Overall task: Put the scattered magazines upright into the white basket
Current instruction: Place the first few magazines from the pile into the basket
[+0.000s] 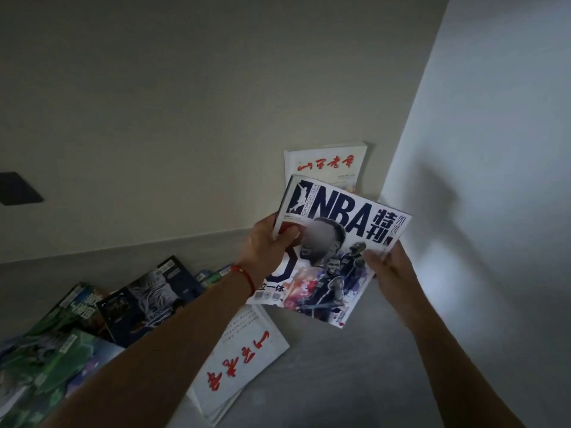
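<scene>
An NBA magazine (336, 230) with a white cover and basketball players hangs in the air in front of me. My left hand (265, 245) grips its left edge, thumb on the cover. My right hand (391, 271) holds its right edge. Behind it a white magazine with red lettering (324, 163) stands upright against the wall near the corner. Another white magazine with red lettering (244, 356) lies flat on the grey floor below. No white basket shows in this view.
Several magazines lie scattered on the floor at lower left, among them a dark one (151, 301) and green ones (46, 350). Two walls meet in a corner at right (411, 118). A dark plate (18, 188) sits on the left wall.
</scene>
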{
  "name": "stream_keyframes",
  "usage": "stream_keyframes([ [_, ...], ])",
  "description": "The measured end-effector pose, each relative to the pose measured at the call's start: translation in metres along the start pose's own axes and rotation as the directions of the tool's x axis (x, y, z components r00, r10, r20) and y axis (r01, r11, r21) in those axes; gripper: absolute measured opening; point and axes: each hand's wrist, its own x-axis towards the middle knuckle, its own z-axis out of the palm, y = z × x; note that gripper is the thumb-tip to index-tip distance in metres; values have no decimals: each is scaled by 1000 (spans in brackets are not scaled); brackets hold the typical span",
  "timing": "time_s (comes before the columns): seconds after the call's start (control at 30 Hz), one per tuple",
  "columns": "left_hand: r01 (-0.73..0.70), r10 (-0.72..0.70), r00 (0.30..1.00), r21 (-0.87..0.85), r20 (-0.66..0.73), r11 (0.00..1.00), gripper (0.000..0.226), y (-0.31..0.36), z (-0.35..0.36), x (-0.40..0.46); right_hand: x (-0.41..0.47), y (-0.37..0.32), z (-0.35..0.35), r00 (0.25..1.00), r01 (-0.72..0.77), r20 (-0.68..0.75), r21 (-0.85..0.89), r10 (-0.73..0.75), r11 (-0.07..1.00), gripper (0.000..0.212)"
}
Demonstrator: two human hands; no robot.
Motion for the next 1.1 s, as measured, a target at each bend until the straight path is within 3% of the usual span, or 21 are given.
stream_keyframes([
  [0.1, 9, -12, 999, -79, -38, 997, 18, 11, 11, 22, 43, -14, -16, 989, 113, -59, -317, -138, 942, 17],
  [0.17, -7, 7, 998, 0, -64, 1000, 17, 20, 13, 42, 79, -26, -29, 972, 154, -92, -449, -216, 880, 17],
  [0.3, 28, 4, 989, 210, -150, 977, 6, 29, 12, 87, 150, -48, -42, 965, 176, -95, -457, -244, 872, 19],
  [0.4, 146, -73, 963, 274, -260, 951, 20, 30, 17, 120, 195, -52, -43, 979, 167, -35, -432, -201, 886, 18],
  [0.57, 244, -219, 926, 47, -309, 969, 22, 16, 27, 162, 242, -38, -34, 968, 228, 9, -451, -251, 863, 12],
  [0.73, 340, -358, 871, -113, -335, 934, 8, -5, 35, 185, 265, -17, -27, 975, 209, 24, -450, -222, 868, 13],
  [0.93, 335, -334, 845, -72, -418, 939, 17, -20, 44, 195, 281, -8, -25, 979, 194, 49, -521, -198, 831, 19],
  [1.1, 339, -329, 827, -63, -455, 939, 2, -25, 50, 198, 284, -9, -22, 980, 175, 29, -595, -197, 784, 21],
])
